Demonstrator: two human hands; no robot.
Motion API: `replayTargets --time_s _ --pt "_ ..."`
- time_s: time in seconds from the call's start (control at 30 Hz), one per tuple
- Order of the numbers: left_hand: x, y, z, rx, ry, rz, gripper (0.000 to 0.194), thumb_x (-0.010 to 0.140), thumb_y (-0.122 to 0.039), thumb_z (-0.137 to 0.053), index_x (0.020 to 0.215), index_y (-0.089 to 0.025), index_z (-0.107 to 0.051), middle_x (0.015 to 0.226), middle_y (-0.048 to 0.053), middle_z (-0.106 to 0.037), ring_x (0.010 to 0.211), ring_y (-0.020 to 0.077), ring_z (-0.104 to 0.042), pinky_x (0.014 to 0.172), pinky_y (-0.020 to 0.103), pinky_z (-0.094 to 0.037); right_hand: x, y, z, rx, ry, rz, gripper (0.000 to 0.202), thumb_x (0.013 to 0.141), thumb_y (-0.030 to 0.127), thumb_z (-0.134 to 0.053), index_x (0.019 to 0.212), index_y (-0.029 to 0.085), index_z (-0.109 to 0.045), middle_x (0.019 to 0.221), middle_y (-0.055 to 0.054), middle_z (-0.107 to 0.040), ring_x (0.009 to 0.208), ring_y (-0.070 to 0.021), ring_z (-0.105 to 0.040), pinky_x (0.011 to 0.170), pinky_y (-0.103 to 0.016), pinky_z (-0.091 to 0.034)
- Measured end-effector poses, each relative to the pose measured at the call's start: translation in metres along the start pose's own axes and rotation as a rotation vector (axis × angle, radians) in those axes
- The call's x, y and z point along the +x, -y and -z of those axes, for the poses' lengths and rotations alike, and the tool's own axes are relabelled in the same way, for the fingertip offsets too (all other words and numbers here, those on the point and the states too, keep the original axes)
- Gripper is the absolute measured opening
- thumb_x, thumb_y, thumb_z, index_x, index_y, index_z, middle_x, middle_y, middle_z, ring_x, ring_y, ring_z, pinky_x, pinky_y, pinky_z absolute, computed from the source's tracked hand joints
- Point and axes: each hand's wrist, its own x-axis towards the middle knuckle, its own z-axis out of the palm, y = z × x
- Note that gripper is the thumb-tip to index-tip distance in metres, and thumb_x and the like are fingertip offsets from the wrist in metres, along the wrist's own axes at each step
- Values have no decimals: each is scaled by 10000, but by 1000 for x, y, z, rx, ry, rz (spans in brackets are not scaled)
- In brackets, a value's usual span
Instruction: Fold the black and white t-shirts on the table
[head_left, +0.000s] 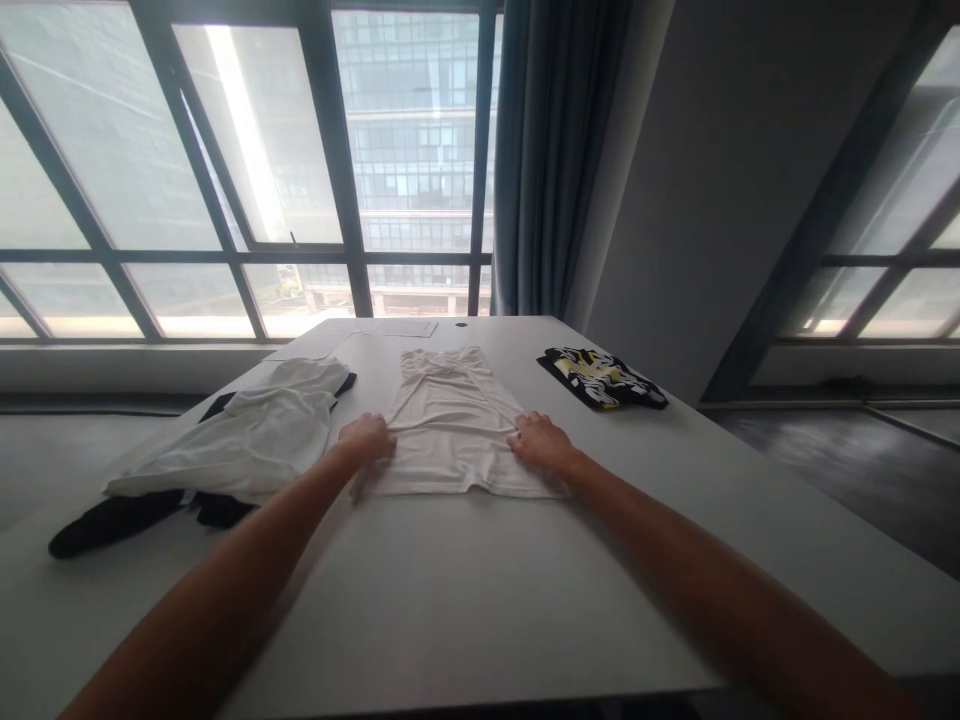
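A white garment lies spread on the white table, its hem toward me and wrinkles across its middle. My left hand grips its left side, fingers closed on the fabric. At the opposite edge, my right hand has its fingers bent and closed on the cloth too. Both forearms reach in from the bottom corners of the view.
To the left, another white garment lies loosely over black clothing. A folded black, white and yellow patterned garment is at the right edge. Papers lie at the far end, before a curtain and windows.
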Motion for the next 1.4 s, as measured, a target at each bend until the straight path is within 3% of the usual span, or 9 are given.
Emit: replayTargets --time_s 0.17,0.27,0.57,0.73,0.93,1.0,1.2,1.3,1.4 --pt "-27 17 5 -247 227 100 336 744 -368 -702 928 -88 -683 769 137 -708 658 225 -674 574 272 -526 -21 -7 6 86 72 -182 539 881 426 -541 1312 101 -530 1275 -214 -591 1159 -306 -580 892 -351 -451" --pt "-34 20 8 -423 248 147 347 702 -223 -725 1016 -83 -676 799 108 -708 546 149 -614 518 243 -519 -26 -9 8 174 35 -194 498 815 310 -601 1280 135 -562 1234 -176 -635 1129 -291 -609 850 -327 -464" --pt "-55 1 23 -238 -216 -73 266 772 -244 -589 962 -170 -760 988 121 -741 990 260 -666 857 293 -508 -41 -11 33 81 -193 -161 335 776 239 -554 1072 188 -703 1060 -135 -710 993 -280 -661 767 -313 -471" --pt "-68 -17 16 -176 -113 -125 359 682 -151 -607 1003 -181 -766 955 104 -753 932 242 -686 822 264 -507 -44 -4 31 40 -189 -118 321 825 332 -540 1051 183 -712 1026 -132 -718 973 -265 -662 763 -298 -465" --pt "-78 -28 24 -401 -444 -179 351 865 -247 -486 1095 -166 -738 897 82 -759 873 211 -690 864 266 -487 -47 0 32 92 -298 -87 350 883 422 -512 1070 200 -707 1038 -123 -720 972 -257 -658 785 -302 -458" --pt "-80 -36 20 -477 -393 -209 342 876 -237 -485 1092 -149 -735 847 75 -754 816 195 -693 829 253 -496 -48 1 32 123 -321 -82 367 897 438 -502 1097 203 -700 1038 -117 -722 975 -250 -655 797 -295 -456" --pt "-81 -55 4 -676 113 -172 466 794 -176 -617 1249 -74 -630 656 17 -682 551 141 -635 571 227 -514 -48 7 28 123 -238 -52 314 859 379 -567 1078 205 -709 1039 -114 -722 967 -253 -656 793 -290 -457" --pt "-81 -55 7 -880 156 -161 578 831 -232 -622 1370 -54 -515 608 -10 -626 470 115 -569 495 226 -484 -48 11 27 161 -285 -35 310 862 366 -561 1080 203 -713 1026 -112 -724 962 -250 -656 786 -285 -452" --pt "-81 -50 10 -972 144 -309 696 847 -401 -640 1429 -73 -446 683 6 -641 536 122 -577 553 256 -498 -50 15 27 248 -233 85 316 858 392 -589 1063 195 -726 933 -82 -736 886 -216 -663 750 -258 -448"
